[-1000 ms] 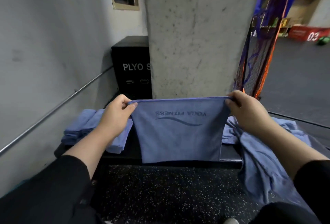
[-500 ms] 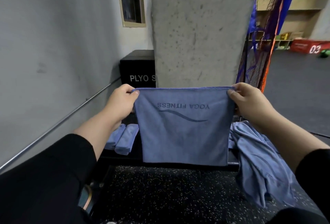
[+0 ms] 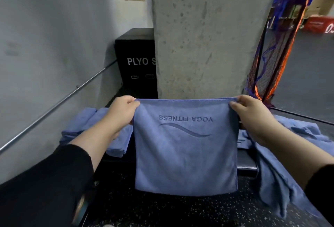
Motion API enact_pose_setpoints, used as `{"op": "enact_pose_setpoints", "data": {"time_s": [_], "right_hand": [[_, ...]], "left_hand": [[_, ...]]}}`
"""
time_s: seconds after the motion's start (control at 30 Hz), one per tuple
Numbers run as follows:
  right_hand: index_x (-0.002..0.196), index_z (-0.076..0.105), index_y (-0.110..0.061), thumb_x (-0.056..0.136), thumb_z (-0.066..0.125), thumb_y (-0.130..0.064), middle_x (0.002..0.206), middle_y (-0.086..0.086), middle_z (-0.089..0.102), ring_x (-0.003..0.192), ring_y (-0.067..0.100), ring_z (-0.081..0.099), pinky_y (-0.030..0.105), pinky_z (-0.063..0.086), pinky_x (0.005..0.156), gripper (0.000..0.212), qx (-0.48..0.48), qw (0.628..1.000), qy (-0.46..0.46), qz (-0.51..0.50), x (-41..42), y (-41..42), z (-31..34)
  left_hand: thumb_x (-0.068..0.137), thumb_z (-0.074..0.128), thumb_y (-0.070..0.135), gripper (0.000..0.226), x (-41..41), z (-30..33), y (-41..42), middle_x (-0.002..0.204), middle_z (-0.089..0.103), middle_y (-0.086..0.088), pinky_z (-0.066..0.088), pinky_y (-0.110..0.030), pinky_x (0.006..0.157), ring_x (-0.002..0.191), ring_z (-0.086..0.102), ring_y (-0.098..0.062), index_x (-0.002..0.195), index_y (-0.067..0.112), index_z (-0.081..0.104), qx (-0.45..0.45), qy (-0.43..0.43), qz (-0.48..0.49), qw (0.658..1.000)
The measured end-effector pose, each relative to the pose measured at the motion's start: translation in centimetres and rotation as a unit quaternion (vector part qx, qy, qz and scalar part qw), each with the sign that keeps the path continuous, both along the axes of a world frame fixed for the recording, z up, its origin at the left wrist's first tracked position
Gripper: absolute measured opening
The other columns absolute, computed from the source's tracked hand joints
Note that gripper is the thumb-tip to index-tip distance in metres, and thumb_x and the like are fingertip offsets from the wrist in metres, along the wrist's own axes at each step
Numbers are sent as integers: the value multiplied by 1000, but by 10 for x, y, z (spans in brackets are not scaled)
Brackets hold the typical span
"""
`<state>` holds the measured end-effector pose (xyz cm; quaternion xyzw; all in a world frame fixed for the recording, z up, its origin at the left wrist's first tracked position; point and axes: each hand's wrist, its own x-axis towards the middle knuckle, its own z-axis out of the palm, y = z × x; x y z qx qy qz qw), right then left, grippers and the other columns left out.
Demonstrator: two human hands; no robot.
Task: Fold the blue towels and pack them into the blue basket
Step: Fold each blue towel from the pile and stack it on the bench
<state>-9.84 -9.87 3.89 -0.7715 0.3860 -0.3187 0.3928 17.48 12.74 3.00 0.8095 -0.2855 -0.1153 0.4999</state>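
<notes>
A blue towel point(image 3: 186, 154) printed with "YOGA FITNESS" hangs flat in front of me, stretched between both hands. My left hand point(image 3: 121, 111) pinches its top left corner and my right hand point(image 3: 251, 116) pinches its top right corner. Folded blue towels point(image 3: 86, 127) lie stacked on the dark bench point(image 3: 246, 162) behind my left arm. A heap of unfolded blue towels point(image 3: 282, 163) spills over the bench's right end. No blue basket is in view.
A concrete pillar point(image 3: 207, 36) stands right behind the bench, with a black plyo box point(image 3: 137, 60) to its left. A grey wall with a metal rail point(image 3: 54, 107) runs along the left. Netting point(image 3: 274, 45) hangs at right. Speckled rubber floor point(image 3: 162, 208) lies below.
Both hands raised the stretched towel and then brought it back down a little. The view tipped up and returned, so the folded stack shows again beside my left arm.
</notes>
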Motion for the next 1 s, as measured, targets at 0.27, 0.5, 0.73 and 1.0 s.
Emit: {"op": "enact_pose_setpoints", "data": {"time_s": [0.27,0.5,0.73,1.0], "right_hand": [[143,45,-10,99,55,-33,137,15,58,123,33,56,37,43,100,51,-94,971,219,13,98,-75,-59],[158,17,-12,103,36,-52,167,3,10,153,21,11,36,17,121,71,-155,858,431,234,65,-11,-198],[160,-2,-18,103,20,-57,166,-6,-10,153,10,-9,35,-1,125,73,-207,838,442,244,67,-38,-213],[112,62,-27,100,39,-49,116,-9,61,104,17,60,38,43,93,34,-361,871,223,249,59,-19,-195]], "left_hand": [[101,50,23,38,55,-47,-99,129,65,-14,48,-41,99,118,59,-34,136,12,58,137,-168,8,976],[107,30,49,61,-7,-181,-63,168,-2,8,6,-40,126,155,-1,-11,161,30,10,419,-253,-312,814],[106,23,52,63,-6,-188,-62,167,-15,10,-4,-44,126,153,-16,-10,161,33,-3,416,-219,-300,830],[99,45,51,31,-11,-185,-48,121,57,11,37,-34,102,117,54,-14,117,27,55,242,-385,-293,841]]}}
